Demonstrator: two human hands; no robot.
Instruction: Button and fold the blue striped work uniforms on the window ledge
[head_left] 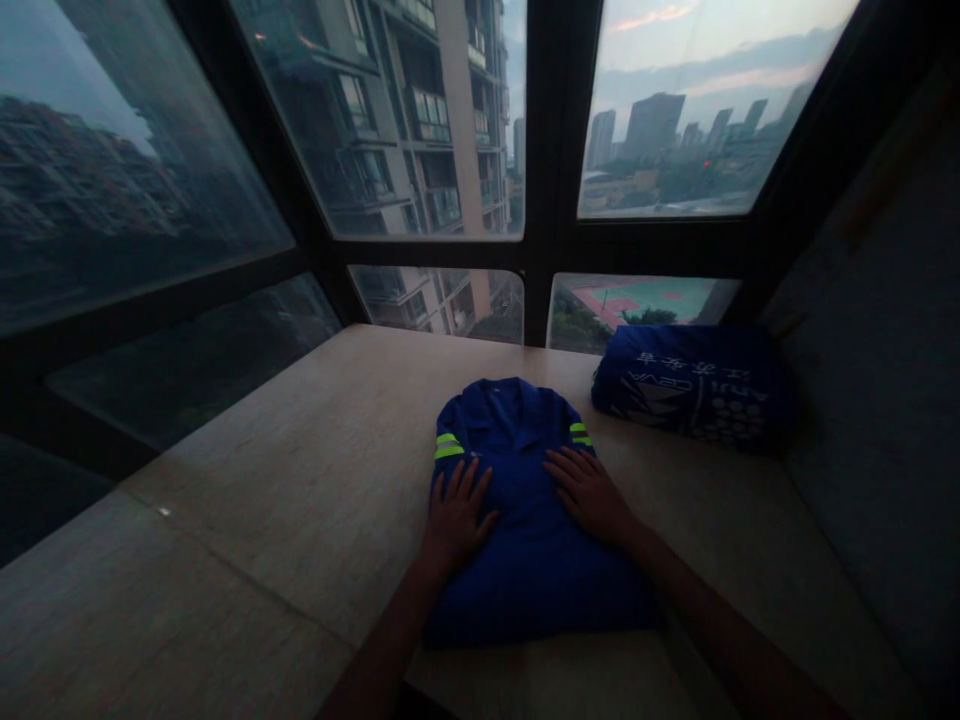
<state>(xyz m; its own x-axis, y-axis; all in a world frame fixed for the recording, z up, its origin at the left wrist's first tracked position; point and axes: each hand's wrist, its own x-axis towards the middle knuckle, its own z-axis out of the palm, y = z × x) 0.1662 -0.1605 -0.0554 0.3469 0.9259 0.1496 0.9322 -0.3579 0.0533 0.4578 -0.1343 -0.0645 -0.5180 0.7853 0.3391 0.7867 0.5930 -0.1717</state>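
Note:
A blue work jacket (525, 560) with a collar lies folded into a rough rectangle on the pale stone sill, its collar end toward the window. Yellow-green and silver bands cross both of its sleeves. Flat on its left side rests my left hand (456, 515), fingers spread. My right hand (589, 490) presses on the right side below the sleeve band, with its fingers stretched out. Neither hand grips the cloth. The underside of the jacket is hidden.
A folded blue bundle (682, 385) with white printed lettering sits at the back right, near the dark side wall (862, 420). Dark-framed windows (544, 180) edge the stone sill (300, 480) at the back and left. A seam runs across the sill's left part.

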